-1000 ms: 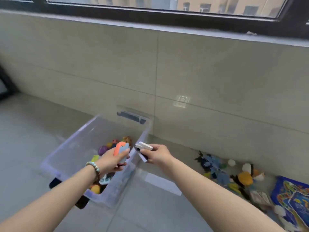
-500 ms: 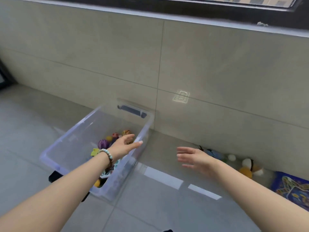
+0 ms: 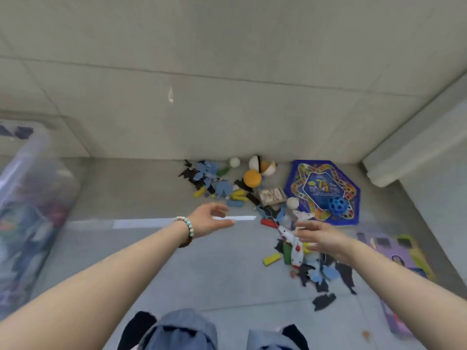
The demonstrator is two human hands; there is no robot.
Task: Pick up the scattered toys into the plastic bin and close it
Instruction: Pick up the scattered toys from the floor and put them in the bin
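The clear plastic bin (image 3: 30,178) stands blurred at the far left with toys inside. Scattered toys lie along the wall: an orange ball (image 3: 252,178), a white ball (image 3: 234,162), blue and black foam pieces (image 3: 207,173), a yellow block (image 3: 272,259), a white toy plane (image 3: 293,245). My left hand (image 3: 209,219), with a bead bracelet on the wrist, hovers empty over the floor, fingers loosely curled. My right hand (image 3: 321,237) is spread and empty just right of the toy plane.
A blue game board (image 3: 326,190) with a blue holed ball (image 3: 338,204) on it lies by the corner. A purple board (image 3: 401,251) lies at the right. The tiled wall runs behind the toys. My knees (image 3: 187,329) show at the bottom.
Both hands let go of their toys at the bin and swung right. The view turned from the bin down to the toy pile; the hands now hover empty over it.
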